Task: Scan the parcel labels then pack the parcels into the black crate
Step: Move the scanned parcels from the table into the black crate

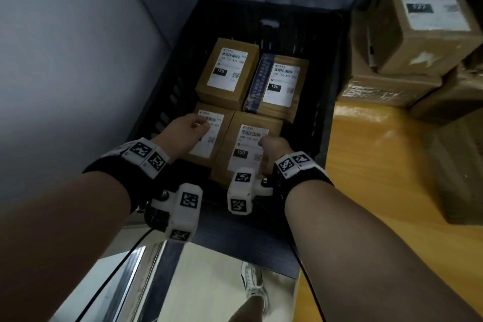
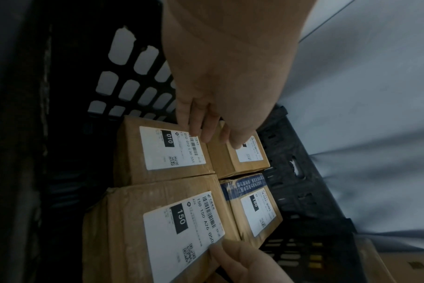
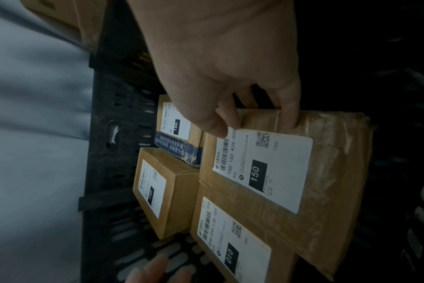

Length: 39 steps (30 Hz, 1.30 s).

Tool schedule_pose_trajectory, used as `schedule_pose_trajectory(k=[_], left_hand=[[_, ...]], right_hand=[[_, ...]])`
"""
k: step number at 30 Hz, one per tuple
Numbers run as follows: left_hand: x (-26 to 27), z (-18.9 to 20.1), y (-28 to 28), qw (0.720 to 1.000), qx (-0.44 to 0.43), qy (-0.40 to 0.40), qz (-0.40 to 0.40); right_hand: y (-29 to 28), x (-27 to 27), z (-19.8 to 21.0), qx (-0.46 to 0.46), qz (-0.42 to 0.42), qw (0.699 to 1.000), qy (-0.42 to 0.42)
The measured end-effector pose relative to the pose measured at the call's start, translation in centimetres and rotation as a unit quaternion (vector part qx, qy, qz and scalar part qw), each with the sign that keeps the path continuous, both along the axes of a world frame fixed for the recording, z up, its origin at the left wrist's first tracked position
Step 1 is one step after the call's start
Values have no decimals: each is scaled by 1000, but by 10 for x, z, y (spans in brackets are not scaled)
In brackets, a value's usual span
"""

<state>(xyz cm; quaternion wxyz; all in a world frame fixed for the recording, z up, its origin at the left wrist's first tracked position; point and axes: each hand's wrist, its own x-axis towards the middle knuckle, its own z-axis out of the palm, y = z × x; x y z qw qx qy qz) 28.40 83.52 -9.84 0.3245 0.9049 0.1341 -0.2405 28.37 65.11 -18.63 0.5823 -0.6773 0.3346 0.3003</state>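
The black crate (image 1: 324, 65) holds four brown parcels with white labels facing up. My left hand (image 1: 193, 125) rests with straight fingers (image 2: 199, 130) on the near-left parcel (image 1: 214, 138), whose label reads 010 (image 2: 162, 151). My right hand (image 1: 271, 144) grips the near-right parcel (image 1: 245, 144), marked 150 (image 3: 266, 172). Its thumb (image 3: 218, 128) lies on the label corner and its fingers (image 3: 288, 114) curl over the parcel's right edge. Behind these lie a far-left parcel (image 1: 227, 73) and a far-right parcel (image 1: 279, 86) with blue tape.
Larger cardboard boxes (image 1: 418, 29) are stacked on a yellow table (image 1: 366, 151) to the right of the crate. A grey wall runs behind and along the left. The crate stands on a shiny metal surface (image 1: 146, 269); a shoe (image 1: 253, 282) shows below.
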Motion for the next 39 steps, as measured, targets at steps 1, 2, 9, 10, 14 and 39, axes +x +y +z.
schedule_pose_trajectory(k=[1,2,9,10,14,39], left_hand=[[0,-1,0,1000,-5,2,-4],[1,-1,0,1000,-9,2,-7],[0,18,-6,999,-44,-20,3],[0,24,-8,999,-43,-25,1],[2,52,-25,997,-53,-48,-12],[-66,139,-317,978,-146,-95,-114]], right_hand=[[2,0,4,-6,13,1000,-8],[3,1,6,-6,23,1000,-11],[4,8,43,-99,101,984,-109],[0,8,55,-109,118,977,-141],[-27,5,106,-151,202,937,-241],[-354,-111,236,-304,170,887,-304]])
